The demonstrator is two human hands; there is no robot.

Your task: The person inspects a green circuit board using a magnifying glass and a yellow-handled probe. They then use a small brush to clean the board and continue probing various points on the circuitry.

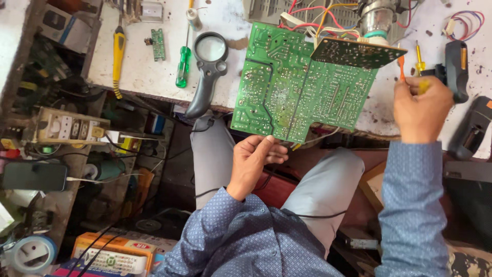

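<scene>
Fingers of the left hand (254, 160) pinch the bottom edge of the big green board (287, 87). The board goes up and away from that hand, its top resting over the white table (154, 66). It shows its shiny dotted back, and a smaller dark board (356, 51) sits on top with red and yellow wires (318, 15). The right hand (421, 105) is off to the side, curled around a yellow tool (421, 77).
</scene>
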